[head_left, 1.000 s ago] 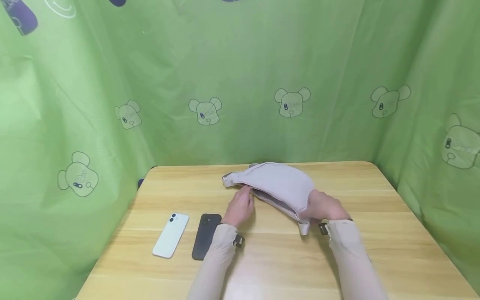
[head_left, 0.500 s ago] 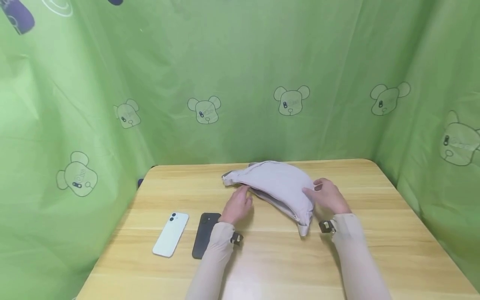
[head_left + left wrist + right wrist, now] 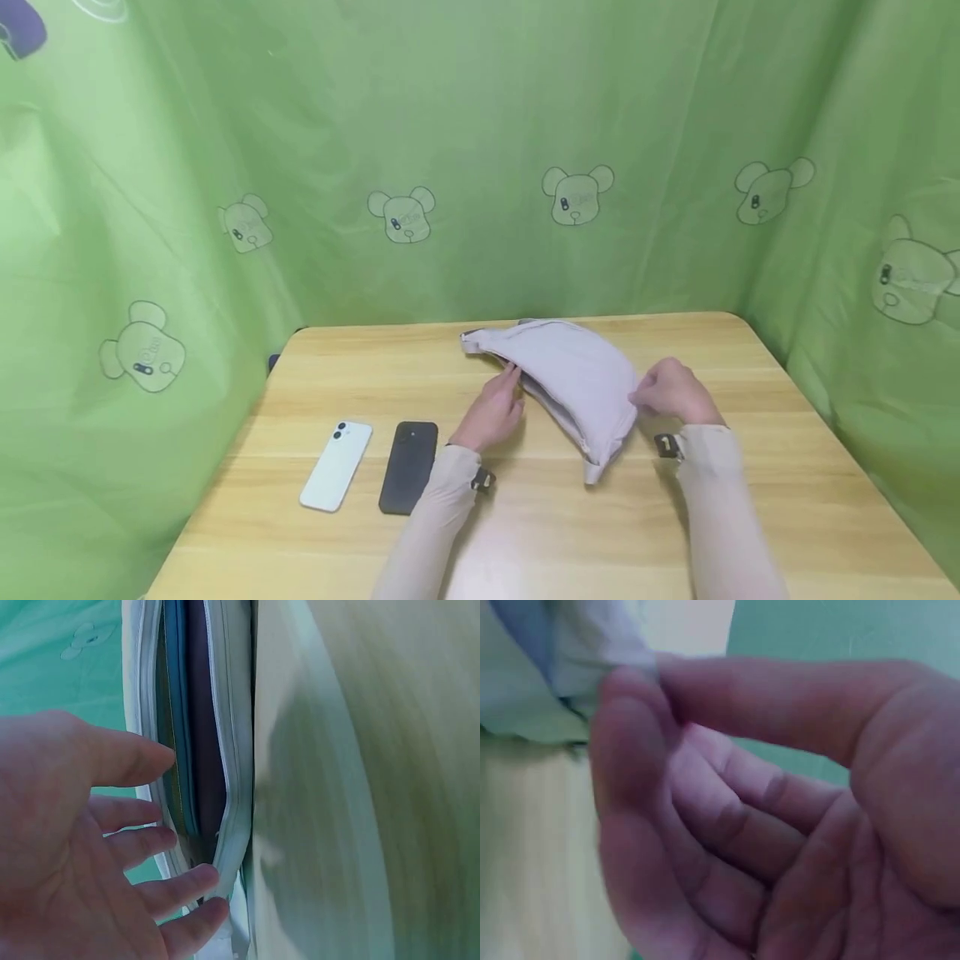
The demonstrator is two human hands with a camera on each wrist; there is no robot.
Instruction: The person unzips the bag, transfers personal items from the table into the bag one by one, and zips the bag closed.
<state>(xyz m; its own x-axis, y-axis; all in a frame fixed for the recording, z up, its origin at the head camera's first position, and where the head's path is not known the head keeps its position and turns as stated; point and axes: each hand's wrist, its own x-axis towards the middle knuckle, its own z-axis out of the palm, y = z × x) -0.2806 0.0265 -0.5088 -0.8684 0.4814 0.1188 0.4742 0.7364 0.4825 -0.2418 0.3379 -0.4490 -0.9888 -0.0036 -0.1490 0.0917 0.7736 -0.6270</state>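
A pale grey, crescent-shaped waist bag (image 3: 581,367) lies toward the back of the table, its long zipped mouth gaping toward me. My left hand (image 3: 491,414) is at the left part of that mouth; in the left wrist view its relaxed fingers (image 3: 161,892) touch the zipper edges. Between those edges show a blue lining strip and the dark inside (image 3: 204,712). On the bag's right side, my right hand (image 3: 678,392) pinches the fabric edge. The right wrist view has thumb and index finger (image 3: 626,750) meeting on the pale cloth (image 3: 604,634), other fingers curled.
Left of my left forearm, a white phone (image 3: 336,467) and a black phone (image 3: 408,467) lie side by side, camera sides up. A green curtain (image 3: 480,125) with bear-head prints surrounds the wooden table (image 3: 540,533) at the back and sides.
My right hand has left the bag's near zipper end, opened, and moved back to pinch its right side. The bag has turned slightly clockwise; my left hand has stayed at its mouth.
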